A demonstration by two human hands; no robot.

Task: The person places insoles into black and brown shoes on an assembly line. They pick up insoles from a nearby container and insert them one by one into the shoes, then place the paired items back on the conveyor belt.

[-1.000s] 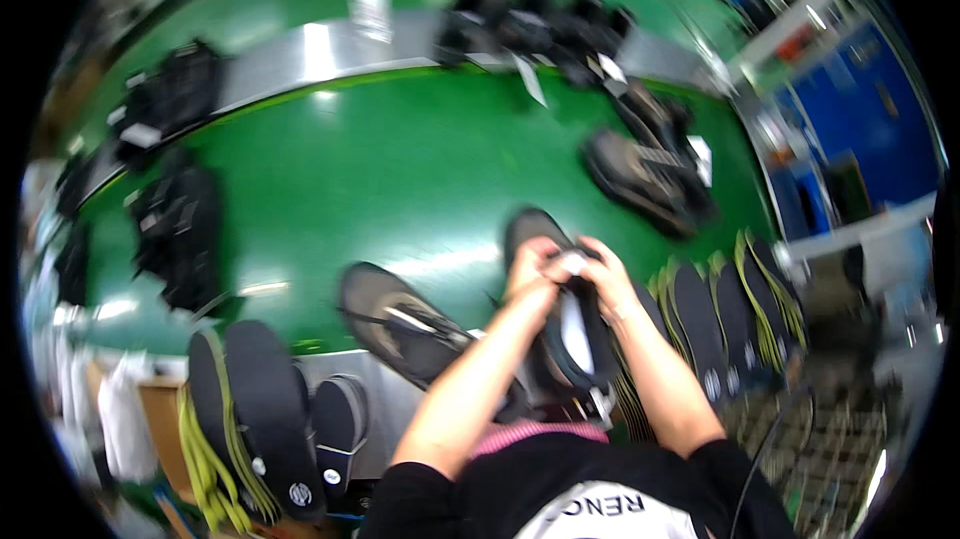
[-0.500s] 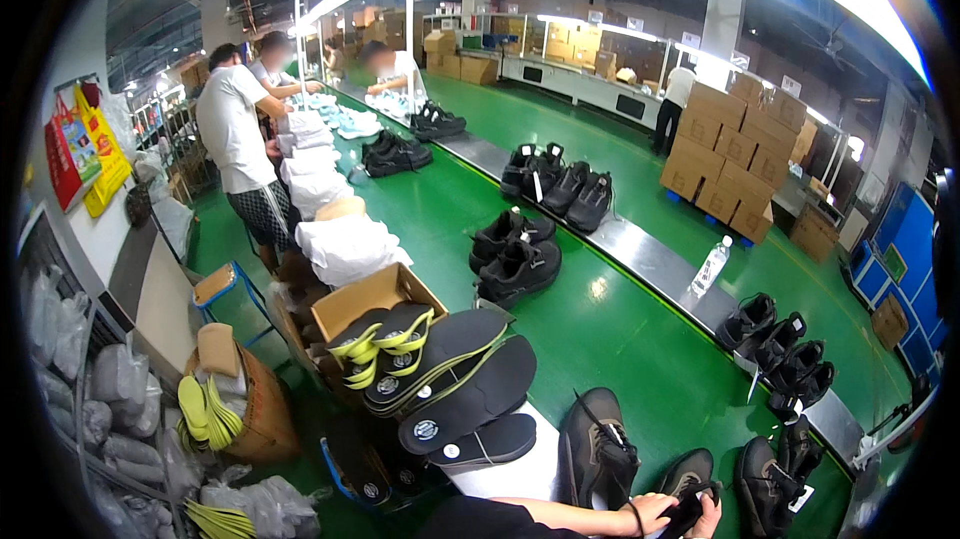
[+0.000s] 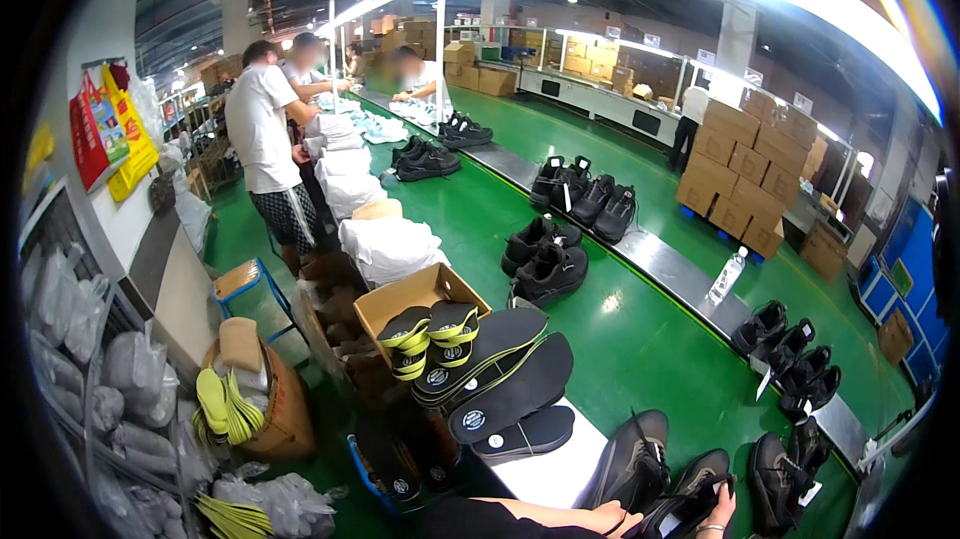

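Observation:
At the lower edge, a dark shoe [image 3: 703, 473] with its opening toward me lies between my hands. My right hand [image 3: 717, 513] grips the black edge of its opening, fingers bent round it. My left hand [image 3: 612, 517] is closed at the shoe's left side, with a dark strip, perhaps a lace, by its fingers; the frame's edge cuts off part of it. Just left stands another dark laced shoe [image 3: 637, 459], apart from my hands. To the right sits a pair of dark shoes [image 3: 772, 484] with a white tag.
Black insoles [image 3: 520, 379] are stacked to the left, beside an open cardboard box [image 3: 400, 301]. Black shoes [image 3: 550, 274] stand on the green bench; more pairs [image 3: 790, 354] line the metal strip with a water bottle [image 3: 728, 276]. Co-workers [image 3: 265, 129] stand at the far left.
The view has swung slightly left, so things sit further right. My hands have moved apart: the left has drawn away leftward while the right stays on the shoe.

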